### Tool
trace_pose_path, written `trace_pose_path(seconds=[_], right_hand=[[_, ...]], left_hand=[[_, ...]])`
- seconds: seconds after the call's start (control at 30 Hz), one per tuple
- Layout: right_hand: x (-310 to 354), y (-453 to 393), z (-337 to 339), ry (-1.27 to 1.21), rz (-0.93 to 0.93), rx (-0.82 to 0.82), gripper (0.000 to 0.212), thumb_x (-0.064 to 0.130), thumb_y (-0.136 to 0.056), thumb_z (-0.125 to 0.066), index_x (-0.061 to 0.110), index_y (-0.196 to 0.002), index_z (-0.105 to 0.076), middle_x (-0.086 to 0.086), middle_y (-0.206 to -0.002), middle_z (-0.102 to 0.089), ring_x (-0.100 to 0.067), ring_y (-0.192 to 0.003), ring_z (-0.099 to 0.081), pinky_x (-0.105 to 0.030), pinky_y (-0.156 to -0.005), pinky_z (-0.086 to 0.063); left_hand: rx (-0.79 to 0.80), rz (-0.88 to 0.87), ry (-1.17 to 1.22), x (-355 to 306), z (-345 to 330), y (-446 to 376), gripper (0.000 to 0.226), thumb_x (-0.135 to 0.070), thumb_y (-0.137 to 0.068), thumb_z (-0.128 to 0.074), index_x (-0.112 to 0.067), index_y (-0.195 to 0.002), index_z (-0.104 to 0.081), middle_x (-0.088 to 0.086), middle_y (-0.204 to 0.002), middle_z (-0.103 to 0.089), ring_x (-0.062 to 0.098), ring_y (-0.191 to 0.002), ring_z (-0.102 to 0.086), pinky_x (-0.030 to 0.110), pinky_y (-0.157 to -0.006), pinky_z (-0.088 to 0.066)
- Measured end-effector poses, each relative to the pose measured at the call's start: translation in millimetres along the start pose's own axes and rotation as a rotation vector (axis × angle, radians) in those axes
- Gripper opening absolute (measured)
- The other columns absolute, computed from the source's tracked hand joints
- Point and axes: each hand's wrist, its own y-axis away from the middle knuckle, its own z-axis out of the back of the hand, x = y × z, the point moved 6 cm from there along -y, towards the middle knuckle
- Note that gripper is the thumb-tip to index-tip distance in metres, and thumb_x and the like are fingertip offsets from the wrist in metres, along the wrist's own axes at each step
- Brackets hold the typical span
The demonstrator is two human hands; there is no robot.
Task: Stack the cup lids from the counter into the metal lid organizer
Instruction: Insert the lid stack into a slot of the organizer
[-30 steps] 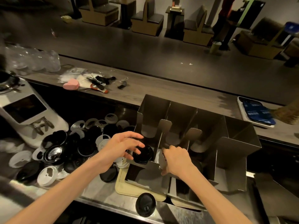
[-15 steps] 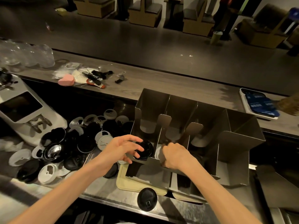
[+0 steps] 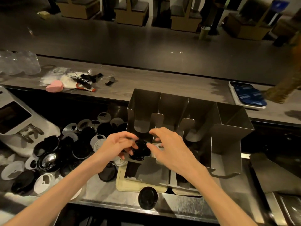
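Observation:
The metal lid organizer (image 3: pixel 231 136) stands in front of me with several open slots. A short stack of black lids (image 3: pixel 141 150) sits in its leftmost slot. My left hand (image 3: pixel 116 146) curls its fingers round the left side of that stack. My right hand (image 3: pixel 169 147) hovers over the divider to the right with fingers spread, fingertips near the stack's right edge; I cannot tell if they touch it. A white lid (image 3: pixel 158 146) shows in the second slot under that hand. Loose black and white lids (image 3: pixel 73 144) lie heaped on the counter to the left.
A single black lid (image 3: pixel 147 197) lies at the counter's front edge. A beige tray (image 3: pixel 123 183) sits under the organizer. A white machine (image 3: pixel 19 121) stands at far left. The raised bar behind holds a pink sponge (image 3: pixel 54 86), tools and a white tray (image 3: pixel 247 97).
My right hand has risen from the second slot's front and opened toward the black stack. My left hand has stayed on the stack and closed round it a little more.

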Motion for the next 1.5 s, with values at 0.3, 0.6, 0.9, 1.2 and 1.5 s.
trace_pose_path(seconds=[0.3,0.6,0.9,1.2,1.5], right_hand=[[-8,68,-140,0.017,0.143,0.11,0.032,0.03,-0.099,-0.054,0.026,-0.131,-0.056,0.009,-0.12,-0.057,-0.013,-0.111,-0.053,-0.029,-0.079,-0.048],[-104,98,-256,0.152,-0.337,0.352,0.067,0.048,-0.096,-0.061,0.019,-0.151,-0.036,-0.004,-0.152,-0.034,-0.026,-0.139,-0.037,-0.038,-0.11,-0.043],[-126,107,-299,0.192,-0.482,0.336,0.089,0.05,-0.085,-0.075,0.014,-0.152,-0.029,-0.009,-0.152,-0.031,-0.029,-0.14,-0.035,-0.043,-0.097,-0.055],[-112,108,-297,-0.197,-0.555,0.201,0.081,0.049,-0.081,-0.078,0.02,-0.142,-0.033,-0.002,-0.132,-0.042,-0.022,-0.12,-0.049,-0.036,-0.099,-0.052],[-77,94,-306,-0.412,-0.633,0.12,0.07,0.057,-0.08,-0.079,0.041,-0.134,-0.037,0.01,-0.126,-0.031,-0.016,-0.103,-0.057,-0.035,-0.09,-0.054]], left_hand=[[0.261,0.204,-0.08,83,-5,29,0.018,-0.018,-0.097,-0.067,-0.002,-0.105,-0.068,0.014,-0.088,-0.075,0.022,-0.075,-0.069,0.024,-0.05,-0.048],[0.034,0.439,-0.127,215,7,42,0.01,-0.011,-0.101,-0.058,-0.01,-0.104,-0.067,0.011,-0.093,-0.077,0.011,-0.071,-0.067,0.024,-0.056,-0.05],[-0.03,0.584,-0.162,272,2,32,0.009,-0.014,-0.101,-0.059,-0.011,-0.104,-0.066,0.005,-0.098,-0.074,0.015,-0.077,-0.065,0.024,-0.059,-0.053],[-0.176,0.352,-0.773,277,41,-20,0.045,-0.017,-0.086,-0.069,-0.011,-0.129,-0.059,0.015,-0.127,-0.048,0.032,-0.124,-0.045,0.036,-0.107,-0.037],[-0.101,0.346,-0.983,290,52,-74,0.102,-0.044,-0.076,-0.081,-0.022,-0.155,-0.02,0.02,-0.158,-0.016,0.043,-0.143,-0.026,0.06,-0.106,-0.041]])
